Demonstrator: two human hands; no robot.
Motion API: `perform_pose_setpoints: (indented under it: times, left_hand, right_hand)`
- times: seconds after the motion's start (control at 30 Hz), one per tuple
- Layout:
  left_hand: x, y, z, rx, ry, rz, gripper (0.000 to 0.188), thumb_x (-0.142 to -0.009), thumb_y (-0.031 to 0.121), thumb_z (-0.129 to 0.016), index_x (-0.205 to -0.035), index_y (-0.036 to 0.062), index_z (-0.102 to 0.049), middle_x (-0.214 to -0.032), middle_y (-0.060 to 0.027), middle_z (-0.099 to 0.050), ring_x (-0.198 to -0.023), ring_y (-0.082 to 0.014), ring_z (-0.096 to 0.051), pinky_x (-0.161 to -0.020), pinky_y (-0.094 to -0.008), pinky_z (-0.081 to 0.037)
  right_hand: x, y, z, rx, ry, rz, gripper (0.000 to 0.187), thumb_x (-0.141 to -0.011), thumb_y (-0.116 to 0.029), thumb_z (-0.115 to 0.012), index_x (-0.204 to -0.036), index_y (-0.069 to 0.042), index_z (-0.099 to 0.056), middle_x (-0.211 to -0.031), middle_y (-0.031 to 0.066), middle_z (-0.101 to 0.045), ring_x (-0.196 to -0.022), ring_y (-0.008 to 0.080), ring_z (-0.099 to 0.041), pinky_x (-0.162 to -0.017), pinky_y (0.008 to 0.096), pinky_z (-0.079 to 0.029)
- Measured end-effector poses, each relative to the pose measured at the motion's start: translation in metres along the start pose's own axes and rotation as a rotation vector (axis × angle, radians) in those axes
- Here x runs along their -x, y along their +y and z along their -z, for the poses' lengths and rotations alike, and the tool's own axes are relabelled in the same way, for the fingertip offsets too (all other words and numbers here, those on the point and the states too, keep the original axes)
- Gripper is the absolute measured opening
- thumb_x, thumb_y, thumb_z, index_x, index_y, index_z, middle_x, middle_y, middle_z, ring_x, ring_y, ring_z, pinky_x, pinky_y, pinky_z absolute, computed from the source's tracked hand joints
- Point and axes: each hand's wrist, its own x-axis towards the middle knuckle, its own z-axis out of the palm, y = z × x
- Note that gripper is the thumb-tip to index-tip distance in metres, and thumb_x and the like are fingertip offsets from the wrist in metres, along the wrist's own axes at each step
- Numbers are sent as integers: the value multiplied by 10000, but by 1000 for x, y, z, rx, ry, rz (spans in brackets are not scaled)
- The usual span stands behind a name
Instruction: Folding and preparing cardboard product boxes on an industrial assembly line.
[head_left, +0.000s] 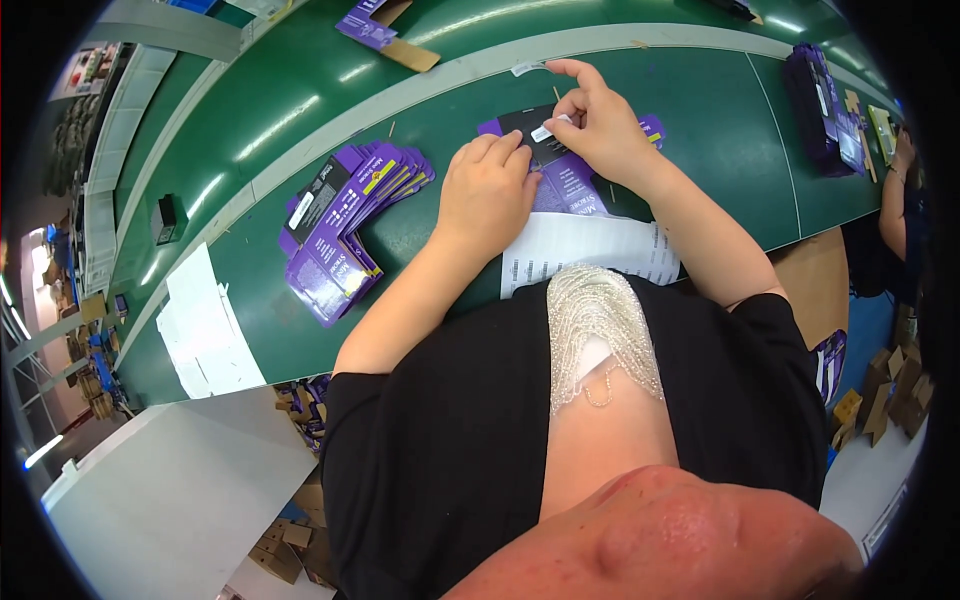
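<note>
A stack of flat purple-and-black cartons (573, 188) lies on the green table in front of me. My left hand (487, 195) rests on its left edge, fingers together and bent a little, pressing on the top carton. Above the black panel, my right hand (607, 125) has its thumb and a finger pinched at a small white label (550, 128). Another white label strip (528, 69) is at the tip of my raised right index finger. Whether the lower label touches the carton I cannot tell. A white label sheet (590, 250) lies between the cartons and my body.
A fanned pile of matching flat cartons (345, 225) lies on the left. White papers (205, 325) are farther left, near a small black box (164, 219). More purple cartons (822, 110) stand at right, near another person's arm (897, 190). An open carton (385, 30) is at the far side.
</note>
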Motion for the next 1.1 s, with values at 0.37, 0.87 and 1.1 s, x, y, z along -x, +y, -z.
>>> perform_pose_setpoints:
  times: [0.37,0.87,1.1]
  left_hand:
    - [0,-2,-2,-22,-9,-7,264,-771,180,-720,-985,28,-690,-1141,-101,-686,-1032,-244,-603,-938,-359,-464]
    - [-6,-3,-2,-114,-11,-115,340,-815,166,-655,-1135,52,-667,-1022,-100,-584,-876,-256,-534,-810,-361,-437]
    - [-22,6,4,-171,-161,-71,376,-825,197,-648,-1170,51,-650,-974,-111,-566,-872,-264,-532,-804,-365,-435]
  right_hand:
    - [-2,2,-5,46,-20,6,584,-840,-16,-655,-1383,-71,-444,-742,8,-626,-648,102,-525,-615,227,-422]
    - [0,8,0,543,196,417,602,-802,18,-622,-1374,-103,-478,-896,47,-637,-704,99,-544,-633,228,-440]
    - [-11,23,26,0,-58,-50,654,-761,43,-605,-1385,-108,-479,-1011,71,-624,-781,158,-581,-695,265,-478]
